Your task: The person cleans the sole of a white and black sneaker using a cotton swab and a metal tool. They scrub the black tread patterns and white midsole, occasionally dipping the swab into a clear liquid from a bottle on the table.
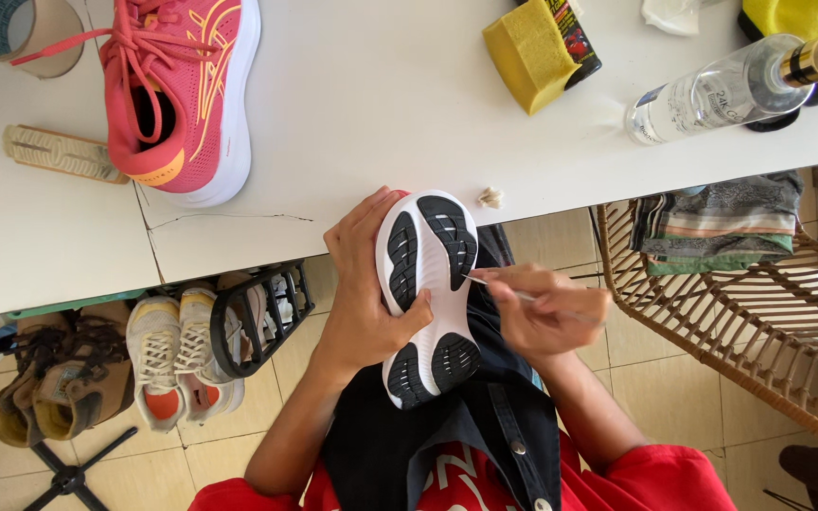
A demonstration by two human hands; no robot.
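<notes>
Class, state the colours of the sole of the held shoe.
White sole with black tread patches, seen in the head view.

The left hand [364,301] clasps an upturned shoe with a white sole and black tread patches [428,295], its toe touching the edge of the white counter [352,123]. Just right of this shoe, the right hand [546,312] pinches a thin white stick [499,287] against the sole. Up the counter from it lies a pink mesh running shoe [182,90].

The thin tool [523,295] is disappearing inside the right hand [546,317], its kind too small to tell. At the surface's [381,104] far edge, the tape roll [11,33] and yellow cloth [795,16] are running out of frame.
</notes>
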